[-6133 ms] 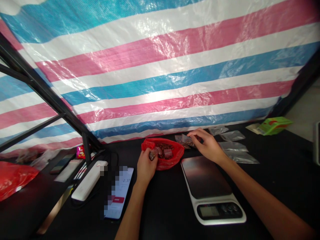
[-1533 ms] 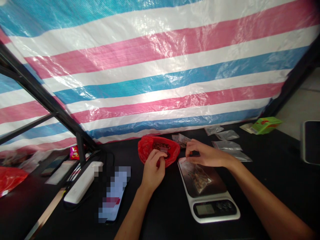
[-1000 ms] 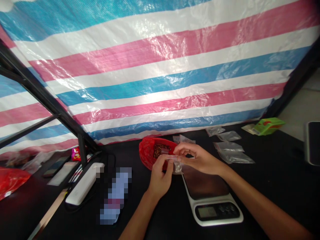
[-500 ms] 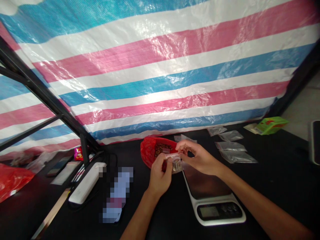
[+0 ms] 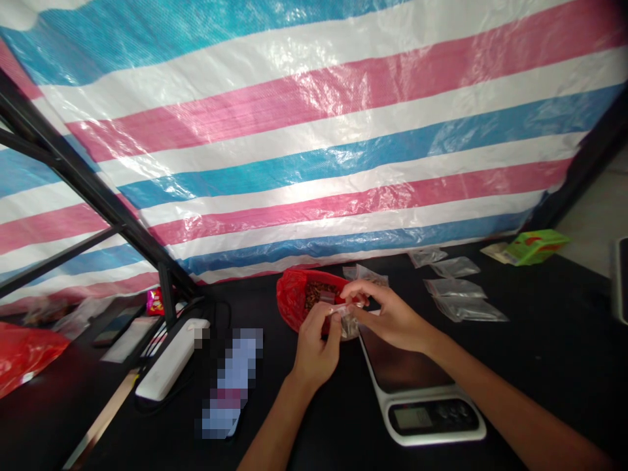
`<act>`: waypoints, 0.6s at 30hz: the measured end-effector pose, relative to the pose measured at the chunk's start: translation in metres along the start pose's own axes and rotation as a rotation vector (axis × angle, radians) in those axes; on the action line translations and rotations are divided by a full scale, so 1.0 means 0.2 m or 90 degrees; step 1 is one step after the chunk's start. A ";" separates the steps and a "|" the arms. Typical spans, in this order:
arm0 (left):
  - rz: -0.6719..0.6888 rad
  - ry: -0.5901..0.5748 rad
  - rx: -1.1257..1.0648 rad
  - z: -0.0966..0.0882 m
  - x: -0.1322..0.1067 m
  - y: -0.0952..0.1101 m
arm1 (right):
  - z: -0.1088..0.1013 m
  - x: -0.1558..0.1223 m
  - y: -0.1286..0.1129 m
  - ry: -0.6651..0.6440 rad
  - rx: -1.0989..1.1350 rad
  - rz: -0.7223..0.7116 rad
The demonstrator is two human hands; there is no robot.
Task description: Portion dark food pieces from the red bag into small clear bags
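Observation:
My left hand [image 5: 318, 343] pinches the top edge of a small clear zip bag [image 5: 349, 324]. At the bag's other upper side is my right hand [image 5: 387, 317], its thumb and fingers closed around the edge. Something pale shows inside the bag, too small to name. Just behind the hands lies a red plastic bag [image 5: 290, 301], opened out like a bowl and holding small brown pieces [image 5: 316, 293]. Under my right wrist stands a digital kitchen scale [image 5: 407, 366] with a dark plate and a small display.
Several clear zip bags [image 5: 466, 307] lie at the back right, near a green packet [image 5: 537, 247]. To the left are a blurred-out phone [image 5: 230, 386], a white power strip [image 5: 171, 360] with black cable, and another red bag [image 5: 29, 356]. A striped tarp [image 5: 314, 163] hangs behind.
My right fingers have shifted slightly left along the top of the zip bag. Both hands keep hold of it; the scale and the red bag stay in place.

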State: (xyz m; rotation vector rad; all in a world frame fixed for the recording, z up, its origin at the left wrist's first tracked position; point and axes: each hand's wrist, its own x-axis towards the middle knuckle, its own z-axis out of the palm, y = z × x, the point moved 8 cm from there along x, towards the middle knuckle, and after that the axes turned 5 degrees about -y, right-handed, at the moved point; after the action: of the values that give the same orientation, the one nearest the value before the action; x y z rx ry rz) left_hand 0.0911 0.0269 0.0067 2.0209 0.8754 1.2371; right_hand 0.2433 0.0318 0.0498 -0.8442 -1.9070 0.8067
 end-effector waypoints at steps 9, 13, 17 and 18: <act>0.046 0.024 0.033 -0.01 0.00 0.04 | 0.04 -0.02 0.00 -0.004 -0.028 0.006; 0.074 0.068 0.057 -0.05 -0.01 0.07 | 0.06 -0.02 -0.03 -0.002 -0.053 -0.003; 0.098 0.064 0.081 -0.06 -0.01 0.09 | 0.07 -0.03 -0.02 0.000 -0.018 0.008; 0.107 0.057 0.079 -0.06 -0.01 0.10 | 0.07 -0.03 -0.02 -0.003 0.002 0.013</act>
State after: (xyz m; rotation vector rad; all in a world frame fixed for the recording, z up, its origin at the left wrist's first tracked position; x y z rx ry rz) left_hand 0.0839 0.0151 0.0255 2.1898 0.8569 1.4062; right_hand 0.2320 0.0232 0.0444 -0.8617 -1.9036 0.8234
